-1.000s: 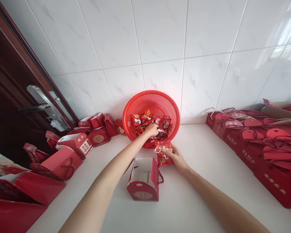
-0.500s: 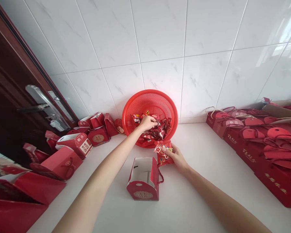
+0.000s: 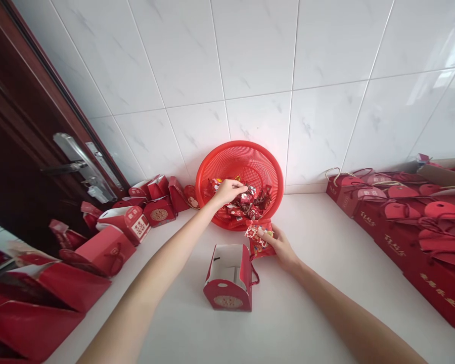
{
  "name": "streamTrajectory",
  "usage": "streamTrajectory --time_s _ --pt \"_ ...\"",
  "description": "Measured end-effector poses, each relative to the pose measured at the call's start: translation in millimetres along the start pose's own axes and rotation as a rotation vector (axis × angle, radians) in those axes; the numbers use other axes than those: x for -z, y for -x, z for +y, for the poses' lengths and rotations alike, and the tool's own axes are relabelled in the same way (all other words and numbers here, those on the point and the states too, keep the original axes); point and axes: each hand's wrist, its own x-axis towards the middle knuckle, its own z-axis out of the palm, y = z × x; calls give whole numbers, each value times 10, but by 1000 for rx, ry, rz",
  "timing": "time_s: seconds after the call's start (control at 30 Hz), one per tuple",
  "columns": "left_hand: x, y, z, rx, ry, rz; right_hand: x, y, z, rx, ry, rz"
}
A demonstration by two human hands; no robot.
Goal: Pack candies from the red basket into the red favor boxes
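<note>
My left hand (image 3: 228,193) reaches into a red plastic basket (image 3: 201,179) that leans toward the wall. Its thumb and fingers are pinched together at a wrapped candy (image 3: 252,191) among the pile of dark red candies (image 3: 246,203). My right hand (image 3: 284,246) is closed on red patterned candy packets (image 3: 261,236) just in front of the basket rim, thumb on top. An open red gift box (image 3: 229,299) with a white inside and a cord handle stands on the white counter between my forearms. Little shows inside it beyond white card.
Several red gift boxes (image 3: 123,222) line the left side by a dark door (image 3: 18,126) with a metal handle. On the right, rows of red boxes (image 3: 398,242) with cord handles stand close together. A tiled wall (image 3: 258,50) rises behind the basket.
The whole view has shifted slightly. My left hand has drawn a little to the left within the basket, fingers still pinched. My right hand keeps its hold on the packets.
</note>
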Motion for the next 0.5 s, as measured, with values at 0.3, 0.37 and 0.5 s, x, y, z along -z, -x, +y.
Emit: streamTrajectory --time_s 0.3,0.37,0.5 --pt "26 88 -61 36 58 3 -5 7 -5 -1 0 1" --pt "41 109 -86 60 63 -2 -2 2 -1 8 1 1" --pt "74 168 -141 100 71 -6 3 -5 2 -11 -10 1"
